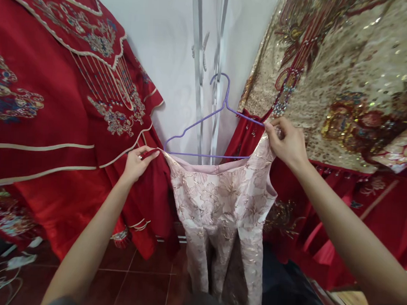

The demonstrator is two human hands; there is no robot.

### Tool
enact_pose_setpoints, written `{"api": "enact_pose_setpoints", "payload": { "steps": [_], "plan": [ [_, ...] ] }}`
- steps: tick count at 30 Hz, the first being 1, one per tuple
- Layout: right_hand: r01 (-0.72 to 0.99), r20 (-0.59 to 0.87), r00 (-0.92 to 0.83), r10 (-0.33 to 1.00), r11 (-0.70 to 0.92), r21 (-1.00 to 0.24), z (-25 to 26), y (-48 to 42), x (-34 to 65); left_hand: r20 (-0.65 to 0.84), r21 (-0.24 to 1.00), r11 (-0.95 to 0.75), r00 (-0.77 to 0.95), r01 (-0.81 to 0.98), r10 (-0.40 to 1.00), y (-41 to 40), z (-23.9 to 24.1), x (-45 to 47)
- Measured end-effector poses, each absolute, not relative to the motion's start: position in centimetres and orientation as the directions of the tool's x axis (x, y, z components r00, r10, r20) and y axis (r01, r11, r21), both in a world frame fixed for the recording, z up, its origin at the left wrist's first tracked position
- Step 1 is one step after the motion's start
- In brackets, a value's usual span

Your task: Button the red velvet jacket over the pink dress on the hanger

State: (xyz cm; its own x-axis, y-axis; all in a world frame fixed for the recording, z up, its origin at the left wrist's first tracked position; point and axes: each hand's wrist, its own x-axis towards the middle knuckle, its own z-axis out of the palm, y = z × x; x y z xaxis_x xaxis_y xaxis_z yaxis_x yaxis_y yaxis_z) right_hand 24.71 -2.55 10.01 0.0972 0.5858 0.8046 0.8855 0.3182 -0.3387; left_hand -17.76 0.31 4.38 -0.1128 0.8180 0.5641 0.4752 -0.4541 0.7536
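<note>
Red cloth with pale piping fills the left side: an embroidered garment [66, 100] hangs there, its beaded fringe [103, 81] loose. On the floor [145, 283] below it, at the near left, lie white cords [21, 262] — a trailing hem could catch on them if it swung low.

Next comes the left hand [137, 165], a ring [140, 157] on one finger. It grasps the left shoulder edge of the pink dress [217, 203] between thumb and fingers, just beside the left end of the purple hanger [225, 103]. That shoulder looks the likelier to drop: the pinch is narrow, and the strap appears to be drawn out beyond the hanger's end, so letting go could leave it unsupported.

In the middle, the dress hangs with its neckline just below the hanger's bottom bar. The hook stands in front of a white metal upright [198, 34]; I cannot tell whether it is caught on anything. If it is loose, an uneven pull could tip the hanger and slide the dress off.

Farther right, the right hand [289, 145] grips the other strap at the hanger's right end. It is close to the bead tassels [281, 99] of a gold sequined garment [351, 73] — brushing past might snag the beads or scratch the brocade.
</note>
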Motion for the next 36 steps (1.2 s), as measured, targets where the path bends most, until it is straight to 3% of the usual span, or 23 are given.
{"api": "enact_pose_setpoints", "payload": {
  "steps": [7,13,20,25,31,36],
  "plan": [
    [0.887,0.813,0.106,0.573,0.315,-0.338,10.0,-2.7,24.5,0.522,0.809,-0.441,-0.132,0.387,0.842,0.8,3.9,-17.9],
    [0.885,0.797,0.083,0.598,0.324,-0.335,10.4,-3.0,24.8,0.577,0.761,-0.491,-0.098,0.423,0.811,1.4,5.6,-17.8],
    [0.91,0.85,0.042,0.525,0.331,-0.249,10.8,-3.1,25.4,0.638,0.627,-0.594,0.106,0.504,0.763,1.9,11.2,-14.5],
    [0.905,0.892,0.015,0.451,0.373,-0.204,10.8,-2.4,26.1,0.529,0.606,-0.571,0.256,0.554,0.809,0.2,13.6,-13.7],
    [0.889,0.894,0.019,0.447,0.401,-0.219,10.9,-2.2,26.1,0.478,0.564,-0.499,0.233,0.658,0.847,-1.4,14.2,-16.6],
    [0.886,0.892,0.019,0.451,0.406,-0.224,10.2,-1.9,25.9,0.453,0.629,-0.456,0.181,0.63,0.873,-1.2,13.9,-15.5]
  ]
}}
